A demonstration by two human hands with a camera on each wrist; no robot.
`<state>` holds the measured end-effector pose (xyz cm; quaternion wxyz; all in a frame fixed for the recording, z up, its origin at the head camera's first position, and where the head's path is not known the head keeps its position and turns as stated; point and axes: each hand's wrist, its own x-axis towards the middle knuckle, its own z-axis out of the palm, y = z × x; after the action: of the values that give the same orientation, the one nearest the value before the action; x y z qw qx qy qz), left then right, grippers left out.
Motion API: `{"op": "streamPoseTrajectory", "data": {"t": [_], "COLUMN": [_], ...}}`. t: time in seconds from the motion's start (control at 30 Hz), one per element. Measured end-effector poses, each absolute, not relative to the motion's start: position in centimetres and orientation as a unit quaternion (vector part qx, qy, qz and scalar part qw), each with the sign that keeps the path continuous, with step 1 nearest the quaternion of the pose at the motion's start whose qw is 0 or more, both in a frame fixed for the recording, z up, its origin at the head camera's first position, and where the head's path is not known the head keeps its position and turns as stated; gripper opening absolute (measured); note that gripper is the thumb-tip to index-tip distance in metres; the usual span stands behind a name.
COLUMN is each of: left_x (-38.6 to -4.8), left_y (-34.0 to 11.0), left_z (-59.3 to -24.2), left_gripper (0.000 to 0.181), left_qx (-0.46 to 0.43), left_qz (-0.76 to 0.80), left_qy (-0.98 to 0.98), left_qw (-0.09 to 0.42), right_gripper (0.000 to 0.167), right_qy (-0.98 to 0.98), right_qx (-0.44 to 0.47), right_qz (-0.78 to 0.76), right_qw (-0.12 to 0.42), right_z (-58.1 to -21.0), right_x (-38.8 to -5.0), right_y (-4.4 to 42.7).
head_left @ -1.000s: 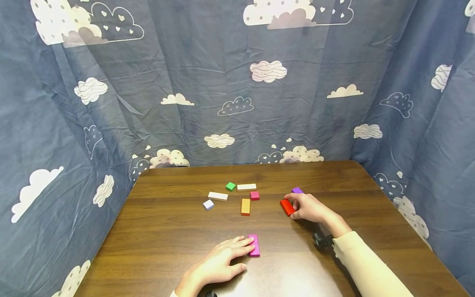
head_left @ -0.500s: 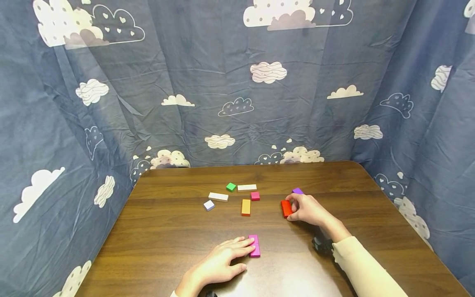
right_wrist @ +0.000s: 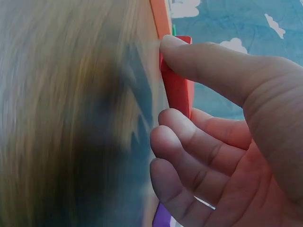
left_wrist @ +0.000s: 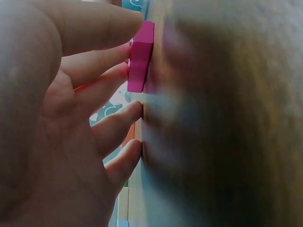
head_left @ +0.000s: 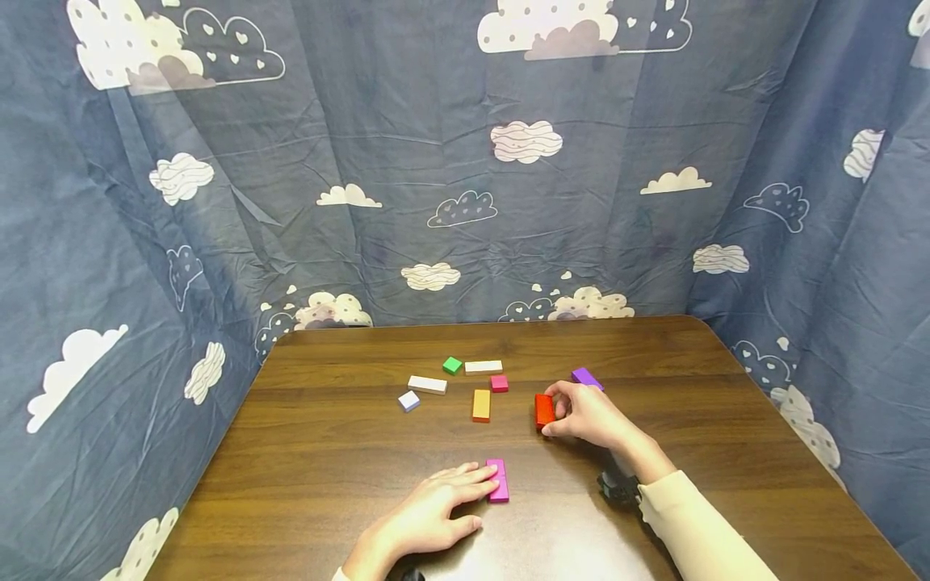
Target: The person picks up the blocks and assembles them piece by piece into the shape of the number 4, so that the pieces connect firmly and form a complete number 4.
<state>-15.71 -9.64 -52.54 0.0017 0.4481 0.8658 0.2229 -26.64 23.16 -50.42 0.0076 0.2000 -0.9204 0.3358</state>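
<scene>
My right hand point(head_left: 592, 415) pinches a red rectangular block point(head_left: 543, 411) between thumb and fingers, right of the table's middle. In the right wrist view, the thumb presses one end of the red block point(right_wrist: 179, 92) and a finger reaches its other end; whether it touches the table I cannot tell. My left hand point(head_left: 434, 512) lies near the front, fingers stretched out. Its fingertips rest on a magenta block point(head_left: 501, 486). In the left wrist view two fingers meet the side of the magenta block point(left_wrist: 141, 59), while other fingertips touch the tabletop.
An orange block point(head_left: 481, 405) and a pink-red cube point(head_left: 499, 383) lie left of the red block. Behind them are a green block point(head_left: 452, 365), white blocks point(head_left: 427, 385) and a pale blue block point(head_left: 409, 401). Beyond the right hand lies a purple block point(head_left: 586, 378). Curtains enclose the wooden table point(head_left: 327, 452).
My right hand has moved left and slightly nearer with the red block, which has turned straighter. More of the purple block shows. The left hand and magenta block stay in place.
</scene>
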Motion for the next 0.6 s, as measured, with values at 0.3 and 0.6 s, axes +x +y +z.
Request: {"op": "streamPoseTrajectory", "data": {"t": [0.3,0.6], "left_x": [-15.9,-15.9], "left_y": [-9.6,-9.8], "left_z": [-52.5,-52.8], "left_gripper": [0.059,0.06], "left_qx": [0.458,0.458], "left_qz": [0.224,0.242], "left_qy": [0.86,0.856], "left_qw": [-0.01,-0.004], "right_gripper": [0.057,0.058], "right_qy": [-0.921,-0.92], "right_qx": [0.216,0.236], "right_qz": [0.325,0.312], "right_qw": [0.01,0.001], "right_z": [-49.7,-49.7], "right_x": [-25.8,-25.1], "right_y": [21.2,19.1]}}
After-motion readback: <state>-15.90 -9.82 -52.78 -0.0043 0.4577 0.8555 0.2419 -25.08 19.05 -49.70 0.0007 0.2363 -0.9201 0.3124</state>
